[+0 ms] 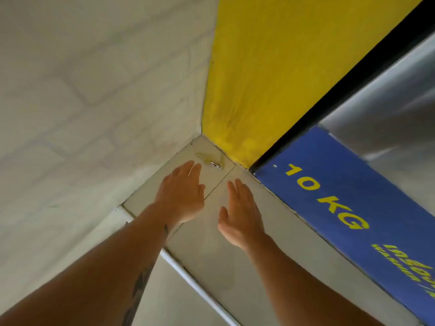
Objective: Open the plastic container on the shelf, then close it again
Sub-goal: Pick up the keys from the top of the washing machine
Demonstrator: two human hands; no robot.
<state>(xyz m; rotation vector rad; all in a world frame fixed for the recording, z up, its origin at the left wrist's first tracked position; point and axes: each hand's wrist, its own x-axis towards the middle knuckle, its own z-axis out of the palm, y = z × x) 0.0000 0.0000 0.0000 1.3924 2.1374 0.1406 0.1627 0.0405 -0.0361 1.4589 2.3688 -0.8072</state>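
No plastic container and no shelf show in the head view. My left hand [182, 194] reaches forward with flat, spread fingers and holds nothing. My right hand [240, 212] is beside it, palm turned inward, fingers straight, also holding nothing. Both hover over a pale tiled floor corner [211, 184]. Just beyond my left fingertips lies a small yellowish scrap with a shiny metal bit [211, 161] on the floor.
A white brick wall [94, 102] fills the left. A yellow wall panel [282, 67] rises at the centre. At the right stands a machine with a blue "10 KG" band [329, 196] and a steel body [388, 114]. A white pipe [193, 283] runs along the floor.
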